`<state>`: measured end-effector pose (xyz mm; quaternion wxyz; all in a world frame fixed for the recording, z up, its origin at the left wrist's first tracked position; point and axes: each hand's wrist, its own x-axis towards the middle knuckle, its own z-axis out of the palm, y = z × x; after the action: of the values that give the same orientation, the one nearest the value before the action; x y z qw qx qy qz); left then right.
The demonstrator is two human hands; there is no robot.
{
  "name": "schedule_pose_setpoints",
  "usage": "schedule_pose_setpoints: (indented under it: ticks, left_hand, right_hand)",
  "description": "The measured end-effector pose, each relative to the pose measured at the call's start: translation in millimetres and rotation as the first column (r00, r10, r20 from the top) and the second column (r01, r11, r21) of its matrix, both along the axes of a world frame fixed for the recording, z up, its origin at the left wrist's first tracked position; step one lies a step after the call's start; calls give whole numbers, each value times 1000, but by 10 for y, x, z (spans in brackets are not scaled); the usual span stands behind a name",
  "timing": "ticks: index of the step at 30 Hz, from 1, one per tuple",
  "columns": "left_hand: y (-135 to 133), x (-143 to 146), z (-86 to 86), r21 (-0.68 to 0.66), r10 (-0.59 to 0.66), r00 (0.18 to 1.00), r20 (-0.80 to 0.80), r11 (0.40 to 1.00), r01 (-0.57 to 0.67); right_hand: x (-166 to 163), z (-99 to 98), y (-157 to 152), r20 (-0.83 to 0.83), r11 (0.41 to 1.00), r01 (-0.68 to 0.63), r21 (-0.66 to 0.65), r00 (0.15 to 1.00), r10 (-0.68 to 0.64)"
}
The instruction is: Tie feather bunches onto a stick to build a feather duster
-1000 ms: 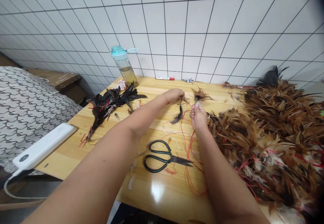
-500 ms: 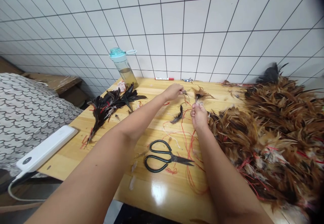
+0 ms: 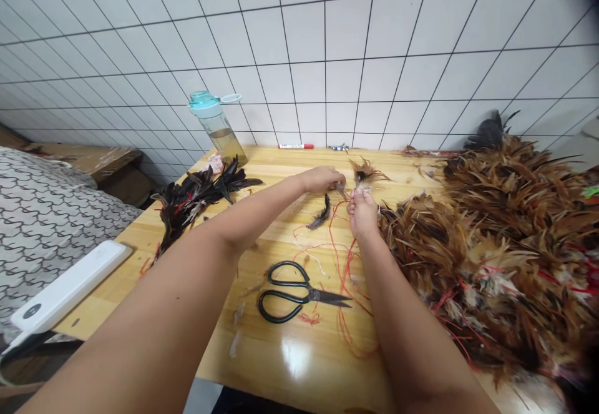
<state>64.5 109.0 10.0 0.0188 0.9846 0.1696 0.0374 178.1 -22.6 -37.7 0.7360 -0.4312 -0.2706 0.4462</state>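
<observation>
My right hand (image 3: pixel 363 210) is closed on the base of a small brown feather bunch (image 3: pixel 365 172), whose tips fan out above my fingers. Just left of it, my left hand (image 3: pixel 324 178) pinches a small greyish feather (image 3: pixel 341 187), partly hidden by my fingers. Red string (image 3: pixel 337 239) trails from near my right hand down across the wooden table (image 3: pixel 262 364). A loose dark feather (image 3: pixel 321 214) lies below my left hand. Black-handled scissors (image 3: pixel 304 292) rest nearer to me, blades pointing right.
Brown feather bunches (image 3: pixel 496 233) tied with red string are heaped at the right. Black feather bunches (image 3: pixel 196 195) lie at the left, before a water bottle (image 3: pixel 218 127). A red-and-white marker (image 3: pixel 296 147) sits by the tiled wall. A white power strip (image 3: pixel 70 286) crosses the left edge.
My left hand has come closer to my right hand, bringing the small feather near the bunch. The right hand keeps its hold. The whole view has shifted slightly.
</observation>
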Motion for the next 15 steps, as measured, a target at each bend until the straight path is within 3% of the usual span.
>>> schedule_pose_setpoints:
  ticks: [3, 7, 11, 15]
  left_hand:
    - [5, -33, 29, -2, -45, 999, -27, 999, 45]
    - [36, -64, 15, -12, 17, 999, -39, 1000, -17]
    - [63, -149, -31, -19, 185, 983, -4, 983, -185]
    - [45, -310, -32, -61, 425, 903, 60, 905, -421]
  right_hand:
    - [-9, -6, 1, 15, 1000, 3, 1, 1000, -3]
    - [-13, -14, 1, 40, 1000, 6, 7, 999, -6]
    - [-12, -35, 12, 78, 1000, 4, 8, 997, -4]
    - [-11, -85, 36, 143, 1000, 1, 7, 990, -2]
